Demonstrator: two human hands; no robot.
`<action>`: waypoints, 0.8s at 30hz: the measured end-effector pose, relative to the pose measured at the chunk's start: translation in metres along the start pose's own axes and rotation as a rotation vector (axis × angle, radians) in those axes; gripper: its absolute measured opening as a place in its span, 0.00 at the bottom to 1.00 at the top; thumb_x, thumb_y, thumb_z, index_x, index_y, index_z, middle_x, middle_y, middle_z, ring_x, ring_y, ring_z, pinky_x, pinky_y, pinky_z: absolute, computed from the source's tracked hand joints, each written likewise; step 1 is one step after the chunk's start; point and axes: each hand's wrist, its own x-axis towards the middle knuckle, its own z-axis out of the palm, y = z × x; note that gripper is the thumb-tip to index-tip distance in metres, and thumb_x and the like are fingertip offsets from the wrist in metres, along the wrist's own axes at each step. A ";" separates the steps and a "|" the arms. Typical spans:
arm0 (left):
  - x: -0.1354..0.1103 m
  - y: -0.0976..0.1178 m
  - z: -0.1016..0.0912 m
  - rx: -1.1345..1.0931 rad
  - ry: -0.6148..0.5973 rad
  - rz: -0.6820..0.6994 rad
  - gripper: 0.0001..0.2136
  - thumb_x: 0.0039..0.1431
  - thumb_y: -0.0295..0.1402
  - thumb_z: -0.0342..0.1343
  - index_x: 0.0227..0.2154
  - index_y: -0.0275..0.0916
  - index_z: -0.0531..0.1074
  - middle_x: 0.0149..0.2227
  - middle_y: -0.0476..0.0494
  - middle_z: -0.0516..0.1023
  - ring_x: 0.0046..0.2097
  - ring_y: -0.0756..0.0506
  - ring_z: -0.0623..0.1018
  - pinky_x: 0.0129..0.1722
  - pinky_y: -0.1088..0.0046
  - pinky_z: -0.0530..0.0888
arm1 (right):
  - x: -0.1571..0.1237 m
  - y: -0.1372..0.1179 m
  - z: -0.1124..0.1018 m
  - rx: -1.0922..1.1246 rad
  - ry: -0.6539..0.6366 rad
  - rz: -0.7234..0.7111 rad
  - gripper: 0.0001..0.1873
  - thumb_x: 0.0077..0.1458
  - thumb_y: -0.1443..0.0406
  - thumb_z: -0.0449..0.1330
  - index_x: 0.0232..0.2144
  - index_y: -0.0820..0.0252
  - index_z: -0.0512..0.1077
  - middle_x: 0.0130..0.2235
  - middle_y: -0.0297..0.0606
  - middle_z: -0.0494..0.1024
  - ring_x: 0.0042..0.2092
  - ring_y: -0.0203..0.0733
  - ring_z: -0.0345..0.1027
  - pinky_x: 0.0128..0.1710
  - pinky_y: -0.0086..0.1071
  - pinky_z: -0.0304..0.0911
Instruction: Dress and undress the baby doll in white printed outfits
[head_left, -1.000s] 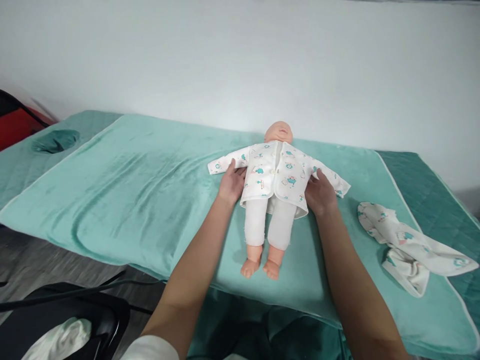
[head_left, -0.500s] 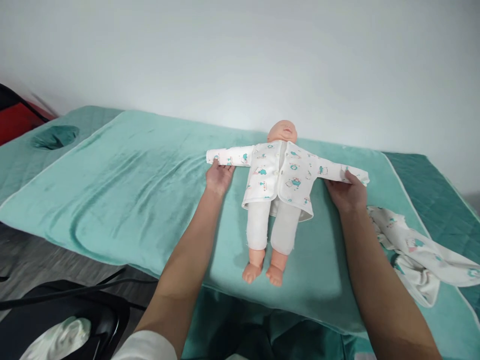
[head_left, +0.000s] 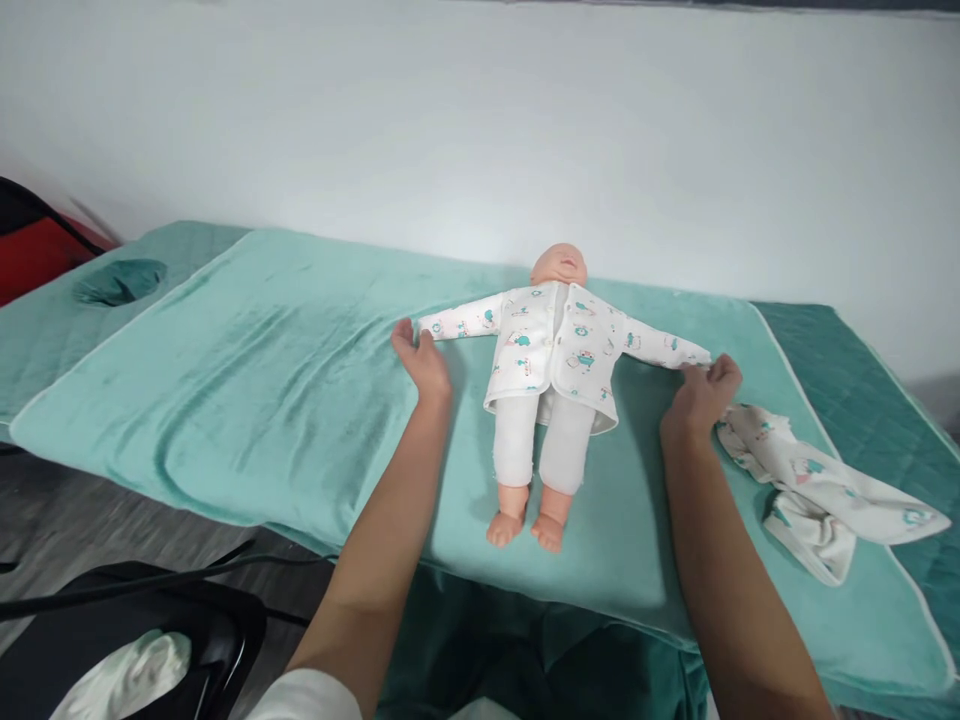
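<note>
A baby doll (head_left: 559,265) lies on its back, wearing a white printed jacket (head_left: 517,345) over white legs, its feet bare. Both sleeves are stretched out sideways. At the end of the sleeve on the left, my left hand (head_left: 426,368) is closed, thumb and fingers at the cuff. My right hand (head_left: 697,395) pinches the cuff of the other sleeve from below. The jacket's front edges meet near the chest and part lower down. No doll hands show beyond the cuffs.
A teal cover (head_left: 262,380) drapes the massage bed, which has a face hole (head_left: 120,282) at left. Crumpled printed baby clothing (head_left: 817,480) lies right of my right arm. At lower left stands a black chair (head_left: 217,620) with a whitish cloth (head_left: 131,675) on it. A wall (head_left: 450,130) runs behind.
Both hands have slid outward along the sleeves to the cuffs, their fingers now curled there. The sleeve on the right slopes down more. The view has shifted slightly.
</note>
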 end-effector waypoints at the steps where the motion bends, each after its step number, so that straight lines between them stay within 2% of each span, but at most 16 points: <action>1: -0.006 0.002 -0.001 0.041 -0.032 0.041 0.14 0.62 0.27 0.54 0.50 0.42 0.66 0.63 0.40 0.67 0.67 0.48 0.67 0.69 0.72 0.60 | -0.011 -0.005 0.002 -0.032 0.018 -0.010 0.27 0.47 0.64 0.61 0.51 0.56 0.63 0.64 0.46 0.63 0.69 0.50 0.53 0.72 0.51 0.47; 2: -0.012 0.004 -0.002 0.074 -0.064 0.074 0.14 0.62 0.28 0.55 0.50 0.42 0.67 0.62 0.40 0.68 0.66 0.48 0.67 0.69 0.71 0.60 | -0.024 -0.011 0.003 -0.071 0.026 -0.021 0.31 0.47 0.64 0.62 0.54 0.57 0.63 0.66 0.47 0.61 0.70 0.50 0.51 0.72 0.52 0.43; 4: -0.023 0.007 -0.007 0.130 -0.128 0.121 0.12 0.63 0.29 0.54 0.49 0.43 0.68 0.59 0.42 0.70 0.64 0.48 0.69 0.67 0.70 0.62 | -0.050 -0.024 0.004 -0.168 -0.080 -0.028 0.34 0.49 0.63 0.63 0.58 0.58 0.64 0.69 0.47 0.58 0.72 0.51 0.49 0.72 0.54 0.44; 8: -0.042 0.010 -0.022 0.233 -0.350 0.131 0.09 0.60 0.28 0.55 0.43 0.42 0.71 0.50 0.43 0.76 0.54 0.47 0.75 0.61 0.70 0.67 | -0.100 -0.050 -0.005 -0.178 -0.416 -0.019 0.31 0.54 0.61 0.63 0.60 0.54 0.65 0.67 0.46 0.64 0.68 0.51 0.58 0.66 0.54 0.58; 11: -0.057 0.013 -0.035 0.280 -0.580 0.061 0.10 0.57 0.27 0.57 0.42 0.42 0.73 0.44 0.45 0.79 0.47 0.47 0.77 0.55 0.69 0.70 | -0.128 -0.064 -0.015 -0.192 -0.545 -0.106 0.28 0.57 0.57 0.64 0.58 0.53 0.67 0.62 0.46 0.68 0.61 0.49 0.65 0.58 0.49 0.67; 14: -0.075 0.021 -0.049 0.326 -0.752 0.043 0.14 0.53 0.23 0.58 0.43 0.43 0.74 0.41 0.46 0.79 0.44 0.46 0.77 0.53 0.69 0.70 | -0.141 -0.069 -0.020 -0.223 -0.560 -0.133 0.24 0.58 0.53 0.63 0.54 0.54 0.69 0.52 0.44 0.73 0.51 0.47 0.70 0.47 0.43 0.71; 16: -0.085 0.027 -0.056 0.376 -0.812 0.066 0.15 0.51 0.22 0.58 0.42 0.43 0.75 0.40 0.47 0.78 0.44 0.46 0.76 0.53 0.69 0.69 | -0.143 -0.069 -0.019 -0.297 -0.537 -0.129 0.23 0.58 0.52 0.63 0.51 0.55 0.70 0.45 0.41 0.74 0.43 0.45 0.70 0.42 0.41 0.70; 19: -0.093 0.030 -0.061 0.437 -0.823 0.106 0.16 0.50 0.23 0.60 0.43 0.43 0.74 0.42 0.47 0.77 0.46 0.45 0.75 0.54 0.69 0.67 | -0.139 -0.065 -0.014 -0.436 -0.479 -0.138 0.19 0.57 0.55 0.61 0.48 0.58 0.71 0.36 0.37 0.74 0.35 0.42 0.67 0.38 0.40 0.66; 24: -0.091 0.024 -0.061 0.550 -0.843 0.178 0.09 0.55 0.29 0.60 0.39 0.42 0.73 0.40 0.47 0.77 0.43 0.45 0.74 0.48 0.69 0.67 | -0.135 -0.065 -0.014 -0.591 -0.408 -0.115 0.16 0.54 0.63 0.55 0.45 0.59 0.71 0.33 0.36 0.73 0.34 0.44 0.66 0.37 0.38 0.60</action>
